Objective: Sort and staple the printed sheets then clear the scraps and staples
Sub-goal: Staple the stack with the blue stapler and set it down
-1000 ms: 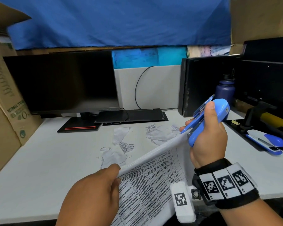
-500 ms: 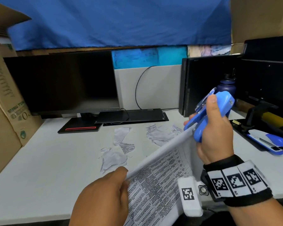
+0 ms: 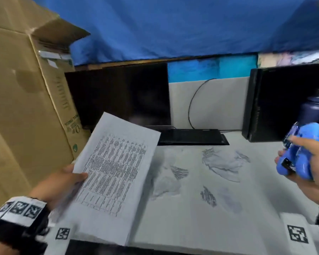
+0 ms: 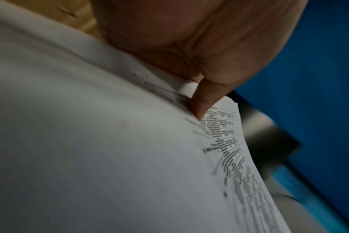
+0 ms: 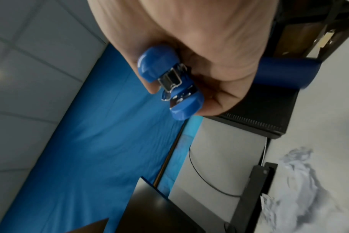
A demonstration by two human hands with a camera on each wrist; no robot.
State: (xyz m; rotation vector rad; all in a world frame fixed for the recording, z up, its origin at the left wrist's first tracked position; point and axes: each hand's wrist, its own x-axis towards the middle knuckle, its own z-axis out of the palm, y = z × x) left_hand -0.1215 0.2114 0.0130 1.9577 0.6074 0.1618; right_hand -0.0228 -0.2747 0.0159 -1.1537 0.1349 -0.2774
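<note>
My left hand (image 3: pixel 66 181) pinches the left edge of a set of printed sheets (image 3: pixel 114 173) and holds it up over the left side of the white desk (image 3: pixel 173 227). In the left wrist view the thumb (image 4: pixel 201 100) presses on the printed sheets (image 4: pixel 110 157). At the right edge my right hand (image 3: pixel 313 162) grips a blue stapler (image 3: pixel 300 153), apart from the paper. The right wrist view shows the blue stapler (image 5: pixel 169 82) nose with its metal mouth bare. Torn paper scraps (image 3: pixel 221 162) lie scattered on the desk between the hands.
A large cardboard box (image 3: pixel 26 107) stands at the left. A dark monitor (image 3: pixel 118 96) and a black dock (image 3: pixel 191 137) are at the back. A black computer case (image 3: pixel 284 100) and a dark blue bottle (image 3: pixel 315 109) stand at the right.
The stapler has come off the sheets. My left hand has carried the sheets left and turned them face up; my right hand has moved right with the stapler. The view has swung left.
</note>
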